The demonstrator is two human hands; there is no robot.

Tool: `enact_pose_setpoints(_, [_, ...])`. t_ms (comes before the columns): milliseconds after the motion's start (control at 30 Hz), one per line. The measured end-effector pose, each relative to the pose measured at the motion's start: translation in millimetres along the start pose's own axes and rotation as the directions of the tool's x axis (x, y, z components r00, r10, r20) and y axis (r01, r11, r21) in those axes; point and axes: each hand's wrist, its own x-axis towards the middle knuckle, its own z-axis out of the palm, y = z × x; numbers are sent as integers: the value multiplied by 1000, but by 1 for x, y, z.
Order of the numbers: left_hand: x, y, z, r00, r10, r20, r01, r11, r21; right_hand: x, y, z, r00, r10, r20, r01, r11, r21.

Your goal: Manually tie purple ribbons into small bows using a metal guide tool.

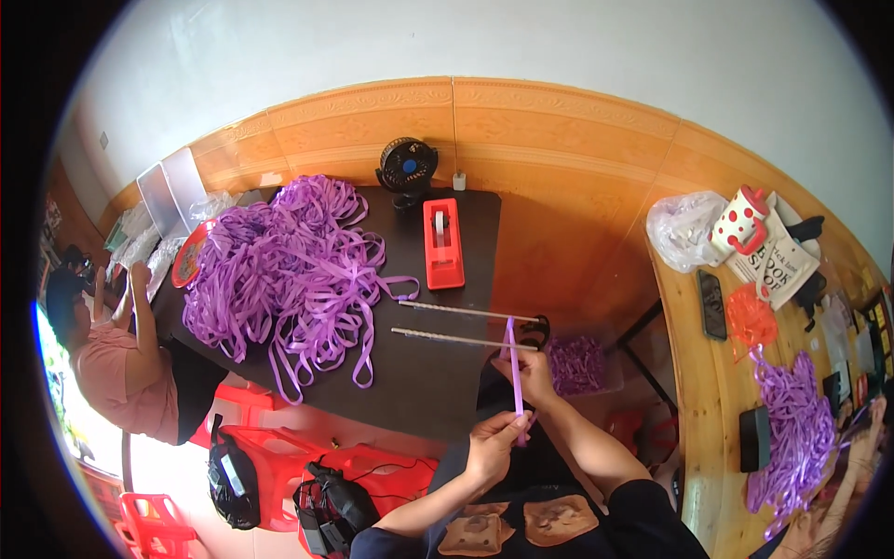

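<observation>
A purple ribbon strap [517, 380] runs between my two hands near the table's front right corner. My left hand [494, 449] pinches its lower end, with the fingers closed. My right hand [529, 374] is closed around its upper part, beside two thin pale rods [453, 308] that reach over the dark table. The strap passes up to the far rod. At the rods' right end is a black curved part [536, 329], partly hidden. Left of the rods lies a large tangled heap of purple straps [284, 265].
The dark table [410, 382] also holds a red tape dispenser [444, 244] and a black fan [408, 168]. Below right is a bin of purple pieces [577, 365]. A wooden table [684, 373] stands right, with more straps and another person's arm. Someone sits left, near red chairs [270, 466].
</observation>
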Motion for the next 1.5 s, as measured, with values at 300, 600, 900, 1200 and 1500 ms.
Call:
enact_pose_setpoints(300, [-49, 27, -21, 996, -84, 1, 84, 994, 70, -90, -16, 6, 969, 247, 27, -237, 887, 396])
enact_pose_setpoints(600, [-73, 40, -21, 990, -40, 134, 53, 994, -91, -148, -22, 25, 946, 323, 30, -315, 890, 329])
enact_pose_setpoints(900, [-58, 23, -50, 995, -53, 83, 33, 973, 228, -171, -69, 25, 780, 490, 390, -626, 595, 504])
enact_pose_setpoints(1200, [-36, 33, -58, 995, -15, 100, -48, 803, 594, -169, -73, 16, 622, 553, 554, -780, 498, 379])
enact_pose_setpoints(1500, [-20, 19, -47, 1000, 30, -2, -28, 949, 315, -176, -71, 16, 683, 546, 485, -720, 615, 322])
